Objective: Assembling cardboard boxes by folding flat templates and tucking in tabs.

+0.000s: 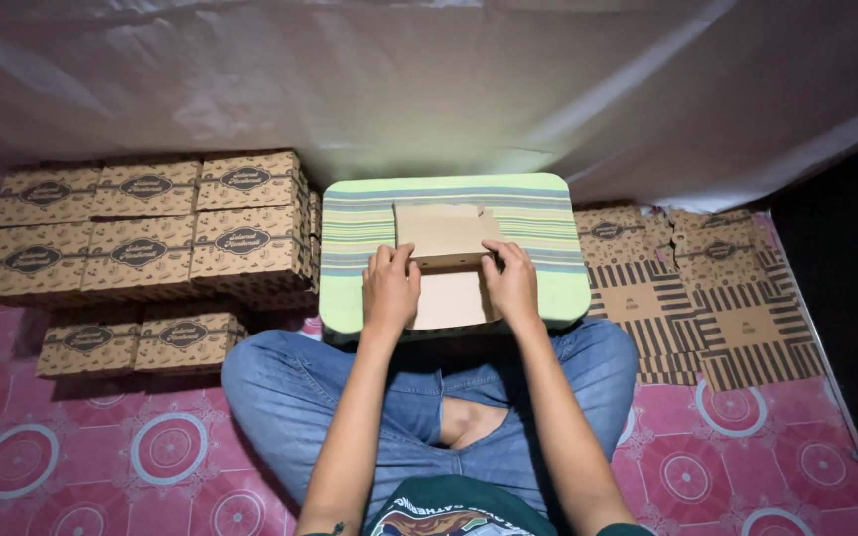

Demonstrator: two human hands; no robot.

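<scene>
We were midway through folding 1 cardboard box blank point(446, 260).
Both left hand point(390, 288) and right hand point(510, 284) gripped it, fingers curled; finished boxes point(151, 243) stood stacked left, flat blanks point(692, 298) waited right.

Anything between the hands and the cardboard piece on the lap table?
Nothing visible. The left hand and right hand already rest on the cardboard piece, fingers at its fold, on the striped lap table. Finished boxes and flat blanks lie off to the sides.
</scene>
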